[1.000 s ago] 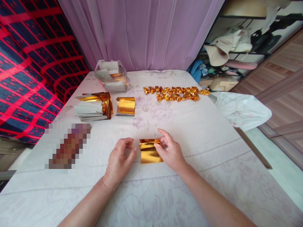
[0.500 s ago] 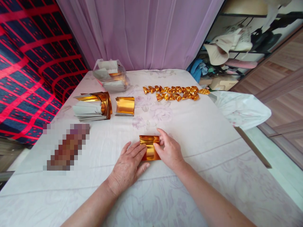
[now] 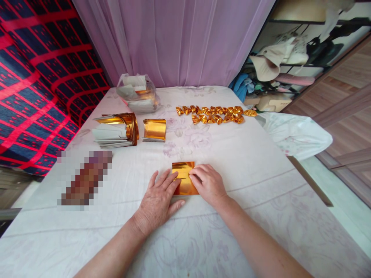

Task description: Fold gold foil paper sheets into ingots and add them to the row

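Both hands, left [image 3: 158,202] and right [image 3: 209,184], and forearms are bare, without sleeves or jewellery.

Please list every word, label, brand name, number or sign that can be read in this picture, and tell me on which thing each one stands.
There is no readable text in this view.
The gold foil sheet under the left hand and right hand: plain, no print.
The foil stacks, the folded gold pieces and the plastic bag: no lettering visible.
The pixelated patch: blurred, unreadable.
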Demonstrator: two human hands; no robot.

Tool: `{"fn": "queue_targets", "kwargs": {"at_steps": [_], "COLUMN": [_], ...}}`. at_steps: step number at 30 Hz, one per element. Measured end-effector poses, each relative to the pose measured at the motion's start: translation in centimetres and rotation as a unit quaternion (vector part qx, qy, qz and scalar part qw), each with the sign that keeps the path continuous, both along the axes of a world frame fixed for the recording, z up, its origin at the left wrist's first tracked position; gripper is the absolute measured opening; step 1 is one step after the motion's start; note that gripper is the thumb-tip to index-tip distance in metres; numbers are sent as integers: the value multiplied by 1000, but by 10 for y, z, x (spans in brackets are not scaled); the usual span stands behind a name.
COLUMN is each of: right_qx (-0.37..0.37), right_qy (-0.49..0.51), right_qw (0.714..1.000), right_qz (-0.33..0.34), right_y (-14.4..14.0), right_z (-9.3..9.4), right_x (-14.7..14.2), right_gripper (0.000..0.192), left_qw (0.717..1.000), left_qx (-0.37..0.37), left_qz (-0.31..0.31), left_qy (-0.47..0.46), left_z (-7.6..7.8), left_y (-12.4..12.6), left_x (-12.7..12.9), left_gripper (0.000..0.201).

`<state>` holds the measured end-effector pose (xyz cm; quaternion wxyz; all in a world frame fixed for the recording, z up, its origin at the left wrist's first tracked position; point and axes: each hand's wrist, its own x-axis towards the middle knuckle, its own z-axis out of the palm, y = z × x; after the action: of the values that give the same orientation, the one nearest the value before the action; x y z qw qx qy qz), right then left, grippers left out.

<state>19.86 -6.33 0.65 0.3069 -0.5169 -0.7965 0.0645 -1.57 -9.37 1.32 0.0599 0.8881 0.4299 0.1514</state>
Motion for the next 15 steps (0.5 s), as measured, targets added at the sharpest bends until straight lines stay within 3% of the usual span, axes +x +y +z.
{"fn": "queue_targets", "kwargs": {"at_steps": [10, 15], "right_qx": [1, -8], "right_qy": [2, -4], "right_qw": [999, 996], "right_qz": [40, 84], "right_y": [6, 7], "right_z": [0, 1], "right_x": [8, 13], "right_gripper": [11, 25], "left_qw": [1000, 998], "left_qx": [-6, -36], "left_qz": [24, 38], "left_qy": [-17, -23], "left_z": [-3, 2], "left_y": [-5, 0], "left_x": [4, 4], "left_gripper": [58, 43]}}
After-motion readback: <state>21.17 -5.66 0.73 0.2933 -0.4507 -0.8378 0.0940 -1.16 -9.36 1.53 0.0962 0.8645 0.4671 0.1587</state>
